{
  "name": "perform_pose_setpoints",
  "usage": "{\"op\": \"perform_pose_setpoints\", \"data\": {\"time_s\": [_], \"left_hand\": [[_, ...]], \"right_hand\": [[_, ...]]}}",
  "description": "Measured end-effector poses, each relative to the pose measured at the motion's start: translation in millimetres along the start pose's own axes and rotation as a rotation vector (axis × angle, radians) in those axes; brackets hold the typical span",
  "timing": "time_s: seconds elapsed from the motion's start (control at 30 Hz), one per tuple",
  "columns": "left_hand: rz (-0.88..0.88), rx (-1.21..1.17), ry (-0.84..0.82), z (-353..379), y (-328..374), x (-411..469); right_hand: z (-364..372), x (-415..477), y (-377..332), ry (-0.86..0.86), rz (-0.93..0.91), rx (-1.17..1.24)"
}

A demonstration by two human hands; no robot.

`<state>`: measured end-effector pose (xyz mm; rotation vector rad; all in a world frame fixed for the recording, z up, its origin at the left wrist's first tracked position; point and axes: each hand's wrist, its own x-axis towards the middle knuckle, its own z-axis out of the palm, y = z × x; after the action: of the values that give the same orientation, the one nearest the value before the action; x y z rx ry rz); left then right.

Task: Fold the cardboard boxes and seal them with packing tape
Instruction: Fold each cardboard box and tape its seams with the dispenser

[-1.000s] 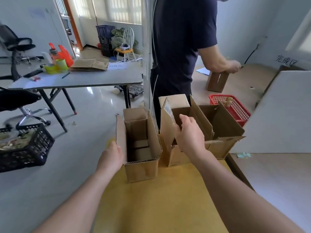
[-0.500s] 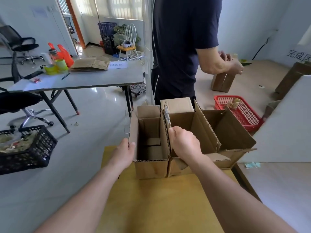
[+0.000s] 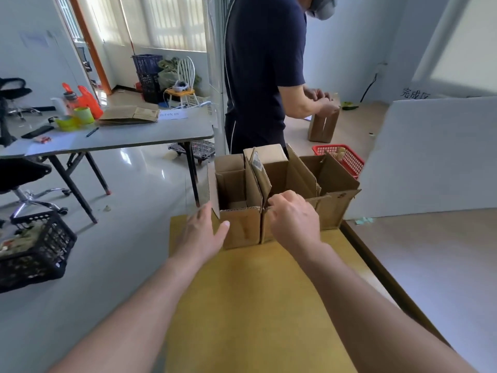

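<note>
Three open boxes [image 3: 242, 230] [image 3: 279, 176] [image 3: 336, 211] — one red basket [image 3: 351, 164]

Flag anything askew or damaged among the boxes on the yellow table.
No damage shows. On the middle box, the labelled flap leans askew against the left box, above the right hand gripping the middle box's rim; the left hand rests flat on the left box.

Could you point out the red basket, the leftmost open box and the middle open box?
red basket [image 3: 351, 164], head view, mesh side wall.
leftmost open box [image 3: 244, 230], head view, near front face.
middle open box [image 3: 279, 176], head view, inner back wall.
</note>
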<state>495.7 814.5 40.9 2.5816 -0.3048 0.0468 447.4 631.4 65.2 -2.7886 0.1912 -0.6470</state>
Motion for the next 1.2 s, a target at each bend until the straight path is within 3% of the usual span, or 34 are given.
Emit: {"op": "perform_pose_setpoints", "data": {"time_s": [0.33, 0.67, 0.83, 1.2], "left_hand": [[0.148, 0.006, -0.138, 28.5, 16.8, -129.1], [0.210, 0.002, -0.181, 67.2, 76.5, -222.2], [0.297, 0.010, -0.190, 102.2, 154.4, -271.9], [0.645, -0.003, -0.317, 213.2, 378.0, -391.5]], "right_hand": [[-33.1, -151.6, -3.8, -0.095, 0.070, -0.118], [-68.7, -235.1, 41.3, -0.151, 0.084, -0.111], [-118.3, -292.4, 102.2, -0.087, 0.120, -0.130], [-260.0, -446.2, 298.6, -0.034, 0.475, -0.299]]}}
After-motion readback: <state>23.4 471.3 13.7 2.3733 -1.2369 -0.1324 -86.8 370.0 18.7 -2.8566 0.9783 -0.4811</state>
